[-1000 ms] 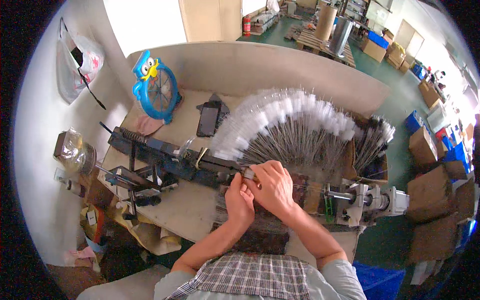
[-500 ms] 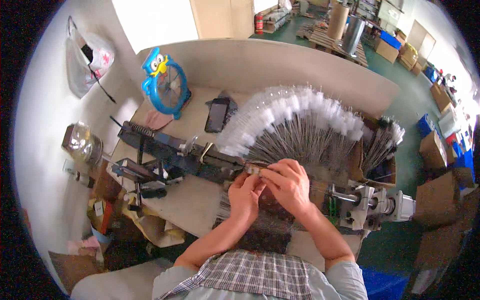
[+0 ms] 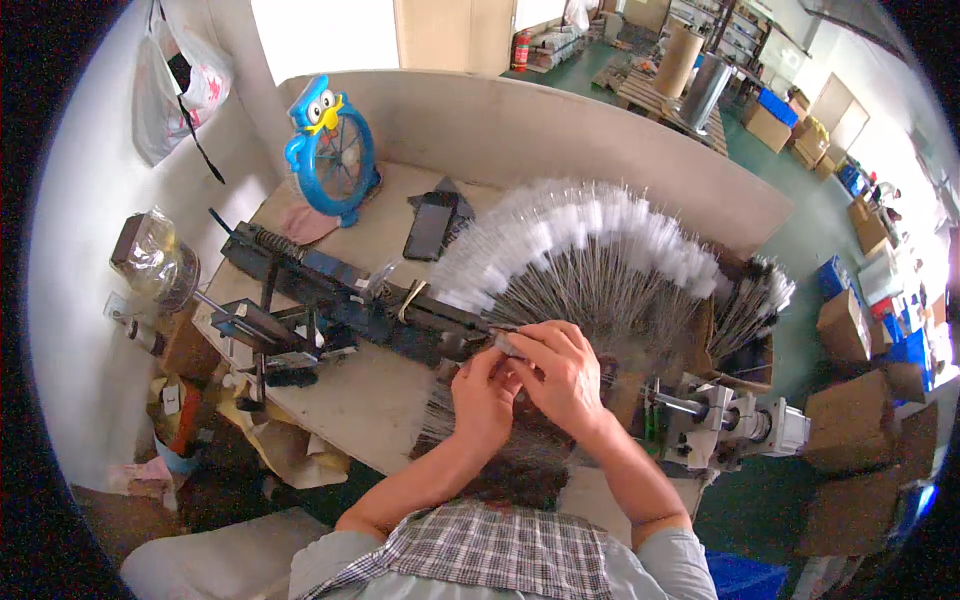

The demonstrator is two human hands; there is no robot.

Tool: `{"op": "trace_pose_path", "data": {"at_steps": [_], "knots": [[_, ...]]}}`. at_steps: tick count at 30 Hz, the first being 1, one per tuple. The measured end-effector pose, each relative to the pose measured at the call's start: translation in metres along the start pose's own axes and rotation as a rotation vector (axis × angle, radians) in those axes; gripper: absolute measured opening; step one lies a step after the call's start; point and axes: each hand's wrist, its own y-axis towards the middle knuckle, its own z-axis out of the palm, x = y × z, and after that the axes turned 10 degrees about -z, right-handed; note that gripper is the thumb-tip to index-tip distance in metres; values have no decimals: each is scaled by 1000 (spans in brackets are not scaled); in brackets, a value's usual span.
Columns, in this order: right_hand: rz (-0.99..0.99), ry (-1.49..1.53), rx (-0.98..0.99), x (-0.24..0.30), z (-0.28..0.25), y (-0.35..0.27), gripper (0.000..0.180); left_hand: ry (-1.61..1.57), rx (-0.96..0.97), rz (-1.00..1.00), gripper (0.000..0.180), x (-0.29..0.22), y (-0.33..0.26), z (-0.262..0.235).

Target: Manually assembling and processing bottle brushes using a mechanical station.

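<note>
My left hand (image 3: 482, 400) and my right hand (image 3: 562, 378) meet in front of me, fingertips pinched together. A small whitish piece (image 3: 508, 346) shows at the right fingertips; its kind is too small to tell. Whatever the left fingertips hold is hidden. Both hands are at the right end of a long dark bench machine (image 3: 350, 300). Just beyond them, a large fan of brushes with thin wire stems and white bristle heads (image 3: 590, 225) lies spread on the table. Dark bristly material (image 3: 515, 465) lies below my wrists.
A blue cartoon-shaped fan (image 3: 332, 150) and a phone (image 3: 430, 230) stand and lie at the back of the table (image 3: 370, 415). To the right are a carton of dark-tipped brushes (image 3: 745, 320) and a motor with a metal shaft (image 3: 740, 425). A low panel (image 3: 430, 120) borders the far side.
The whole view has shifted slightly. My hands stay pinched together at the machine's end, and the right fingers have closed in a little over the whitish piece.
</note>
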Motion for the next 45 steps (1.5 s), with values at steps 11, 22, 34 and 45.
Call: {"op": "trace_pose_path", "data": {"at_steps": [11,22,34,45], "knots": [[53,-139,-16,5,-4,-13,29,-8,-27,18,10,3,4,2],[92,-78,-49,5,5,-7,32,0,49,-13,10,3,5,-8],[132,-146,4,1,-20,-16,27,165,35,24,12,0,6,-2],[154,-133,83,4,-30,-32,13,42,-42,-130,61,-11,-10,4]]}}
